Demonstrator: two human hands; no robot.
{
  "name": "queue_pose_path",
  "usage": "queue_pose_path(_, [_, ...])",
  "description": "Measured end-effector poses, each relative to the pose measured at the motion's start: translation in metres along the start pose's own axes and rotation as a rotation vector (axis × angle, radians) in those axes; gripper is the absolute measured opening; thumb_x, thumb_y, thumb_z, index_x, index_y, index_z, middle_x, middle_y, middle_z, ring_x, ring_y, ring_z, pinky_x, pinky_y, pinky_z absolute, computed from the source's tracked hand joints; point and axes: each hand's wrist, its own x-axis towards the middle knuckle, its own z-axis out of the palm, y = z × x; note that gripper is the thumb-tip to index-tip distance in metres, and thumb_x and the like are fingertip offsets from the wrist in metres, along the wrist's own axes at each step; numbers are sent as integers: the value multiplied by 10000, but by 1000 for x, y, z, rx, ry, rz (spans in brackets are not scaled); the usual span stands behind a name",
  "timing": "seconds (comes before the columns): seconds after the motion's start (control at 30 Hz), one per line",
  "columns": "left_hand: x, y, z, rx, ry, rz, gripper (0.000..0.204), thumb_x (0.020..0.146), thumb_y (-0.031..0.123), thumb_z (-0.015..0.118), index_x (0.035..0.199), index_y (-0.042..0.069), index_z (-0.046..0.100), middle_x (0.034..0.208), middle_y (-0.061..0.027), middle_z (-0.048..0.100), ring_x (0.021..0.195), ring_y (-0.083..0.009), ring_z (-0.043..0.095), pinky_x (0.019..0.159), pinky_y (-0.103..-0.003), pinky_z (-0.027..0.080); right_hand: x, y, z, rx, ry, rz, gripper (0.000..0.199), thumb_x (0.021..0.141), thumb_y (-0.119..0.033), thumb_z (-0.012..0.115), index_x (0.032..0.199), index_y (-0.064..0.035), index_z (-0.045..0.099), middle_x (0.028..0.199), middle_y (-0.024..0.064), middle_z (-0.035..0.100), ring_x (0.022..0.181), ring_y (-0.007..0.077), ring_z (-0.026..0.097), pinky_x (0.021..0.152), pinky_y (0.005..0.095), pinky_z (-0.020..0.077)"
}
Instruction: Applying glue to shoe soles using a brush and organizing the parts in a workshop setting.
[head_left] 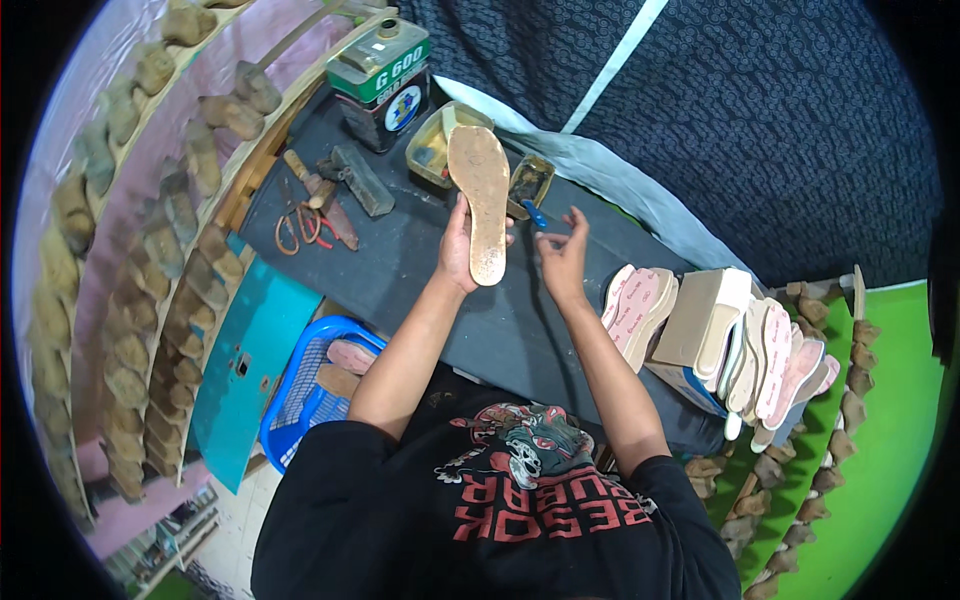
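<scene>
My left hand grips a tan insole from beneath and along its edge, holding it up over the dark worktable. The insole's broad end points away from me and its surface looks slightly blotched. To the right, my right hand has its thumb and fingers apart. Close to that thumb is a small blue-handled tool, leaning by a small dark-stained tub; I cannot tell whether they touch. Partly hidden behind the insole stands a yellowish tub with residue inside.
A green and black metal can stands at the back left, near scissors, red-handled pliers and a grey block. Stacked soles and a box sit right. A blue basket is lower left; shoe lasts line shelves.
</scene>
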Motion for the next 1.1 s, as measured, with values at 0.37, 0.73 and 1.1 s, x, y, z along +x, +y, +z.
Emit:
queue_pose_path(0.37, [-117, -85, -2, 353, 199, 53, 599, 1053, 564, 418, 1353, 61, 543, 1108, -116, 696, 912, -220, 711, 743, -364, 614, -91, -9, -47, 578, -479, 208, 433, 1080, -134, 447, 1501, -37, 415, 1194, 52, 608, 635, 55, 522, 555, 218, 453])
queue_pose_path(0.73, [-175, -90, -25, 315, 247, 188, 372, 1094, 299, 468, 1359, 43, 517, 1193, -108, 670, 991, -203, 720, 848, -373, 624, -122, -11, -28, 516, -692, 334, 497, 1088, -119, 430, 1572, -55, 339, 1210, 62, 646, 581, 40, 471, 502, 201, 405])
queue_pose_path(1.1, [-239, -29, -87, 270, 396, 346, 357, 1078, 273, 520, 1360, 55, 517, 1263, -83, 621, 1161, -222, 642, 917, -467, 583, -169, -43, 53, 359, -927, 121, 562, 1067, -70, 438, 1602, -92, 265, 1295, 104, 626, 599, 46, 514, 509, 214, 433])
